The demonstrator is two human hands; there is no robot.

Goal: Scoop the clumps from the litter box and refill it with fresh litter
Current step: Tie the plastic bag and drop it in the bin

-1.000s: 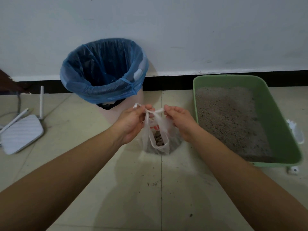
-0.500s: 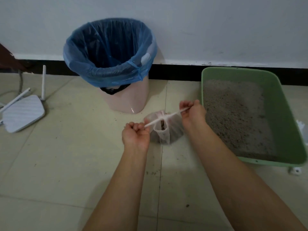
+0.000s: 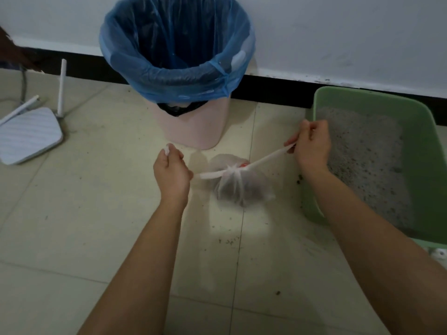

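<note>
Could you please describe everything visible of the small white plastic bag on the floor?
The small translucent white plastic bag rests on the beige tiled floor, bulging with dark contents. Its neck is cinched into a knot; two handle strips stretch taut sideways, one gripped by the left hand, the other pinched by the right hand.

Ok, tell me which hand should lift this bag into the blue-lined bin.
Left, probably. The left hand grips one handle of the bag close beside the bin. The right hand pinches the other handle over by the litter box, farther from the bin.
</note>
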